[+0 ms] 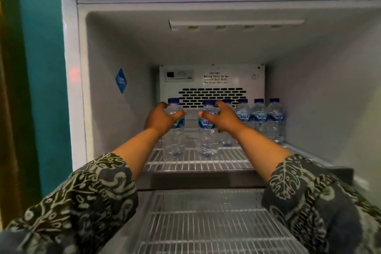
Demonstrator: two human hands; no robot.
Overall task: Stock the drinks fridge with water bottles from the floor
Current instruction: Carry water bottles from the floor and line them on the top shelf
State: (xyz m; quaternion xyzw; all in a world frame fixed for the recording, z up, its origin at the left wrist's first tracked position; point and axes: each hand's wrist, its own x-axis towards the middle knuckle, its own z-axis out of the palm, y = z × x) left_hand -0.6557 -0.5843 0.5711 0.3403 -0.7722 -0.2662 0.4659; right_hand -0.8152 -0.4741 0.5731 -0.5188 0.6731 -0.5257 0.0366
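1. At the far left edge of the frame, a teal wall (41, 88) runs top to bottom beside the white frame of an open drinks fridge (72, 68).
2. On the fridge's left inner wall, mid-height, sits a blue diamond-shaped sticker (121, 81).
3. From the lower left, a dark patterned left sleeve (72, 202) reaches up toward the centre.
4. Left of centre, the left hand (162, 118) grips a clear blue-capped water bottle (175, 140), its fingers and thumb curled round the bottle's shoulder.
5. This bottle stands upright with its base at the upper wire shelf (195, 163), near the shelf's left side.
6. At centre, the right hand (224, 118) holds a second bottle (207, 130) the same way, thumb on the near side and fingers wrapped over the shoulder. It is upright too, just beside the first, with a gap between them.
7. Behind both hands, a white back panel (212, 80) carries dark vent slots and a printed caution label.
8. Above centre, a light strip (235, 23) crosses the ceiling.
9. Right of the hands, a row of bottles (259, 116) stands at the shelf's back right.
10. Below, a lower wire shelf (206, 222) fills the bottom centre.
11. At lower right is the matching right sleeve (309, 202).
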